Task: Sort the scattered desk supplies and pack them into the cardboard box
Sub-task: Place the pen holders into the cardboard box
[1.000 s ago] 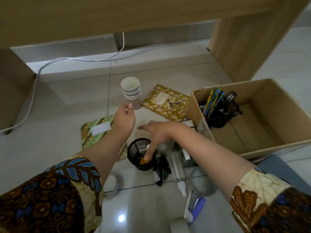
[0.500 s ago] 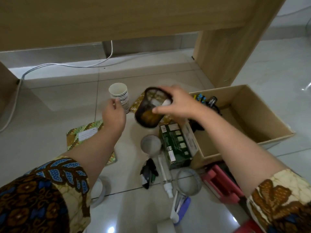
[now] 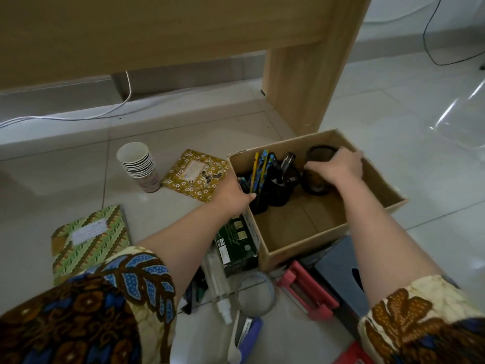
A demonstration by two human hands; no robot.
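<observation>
Your right hand sets the mesh cup into the box.

Your right hand [image 3: 338, 169] grasps the dark mesh cup [image 3: 316, 177], fingers wrapped over its rim, upright and low at the 12 o'clock end of the cardboard box [image 3: 288, 248], just beside the pen holder [image 3: 282, 185] at its 9 o'clock. Your left hand [image 3: 232, 195] grips the box's 9 o'clock wall, so the right is nearer.

A wooden desk [image 3: 183, 35] stands over the pale tiled floor [image 3: 393, 132], a white cable [image 3: 78, 117] beneath it.
</observation>
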